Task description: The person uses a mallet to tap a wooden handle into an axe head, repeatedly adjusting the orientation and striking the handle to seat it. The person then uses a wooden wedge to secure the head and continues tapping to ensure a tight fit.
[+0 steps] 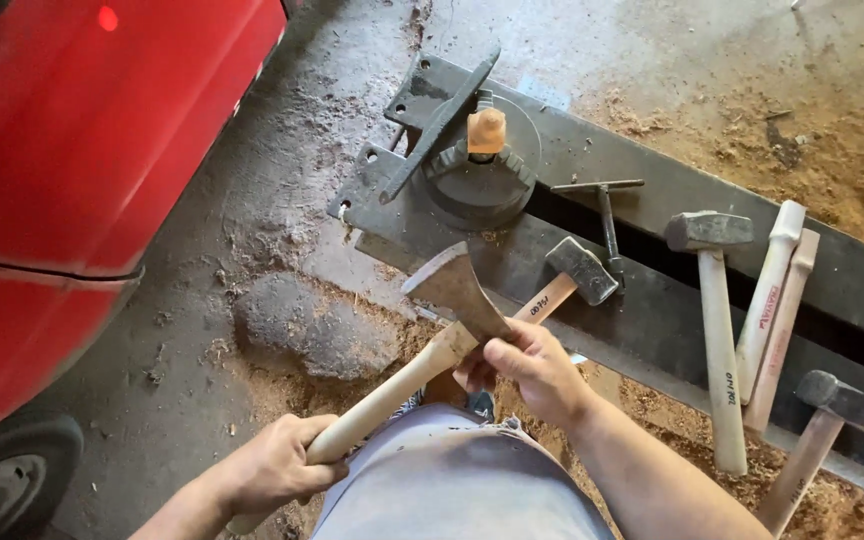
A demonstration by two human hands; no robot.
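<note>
Viewpoint: looking down from the person's head at both bare hands, above a dusty concrete floor strewn with sawdust.
Hatchet: a hatchet (432, 330) with a pale wooden handle lies across the person's lap, its dark wedge-shaped head pointing up and away, towards the metal frame.
Left hand: the left hand (277, 462) is wrapped firmly round the lower end of the hatchet handle, fingers curled shut on the wood.
Right hand: the right hand (532, 365) is clamped on the top of the handle just under the head, thumb and fingers pinching close to the metal.
Metal frame: a long dark steel frame (652, 300) runs slantwise across the floor beyond the hands.
Chuck: a round metal chuck (482, 170) sits on the frame's far end, gripping a short orange-brown wooden stub (486, 130).
Chuck key: a T-shaped key (604, 210) lies on the frame just right of the chuck.
Hammers: a small sledge hammer (580, 275) rests on the frame just beyond the right hand; a longer one (717, 330) lies further right, beside two bare wooden handles (777, 300), and another hammer (822, 430) lies near the right edge.
Vehicle: a red car body (82, 170) fills the left side, with a tyre (12, 475) at the bottom corner.
</note>
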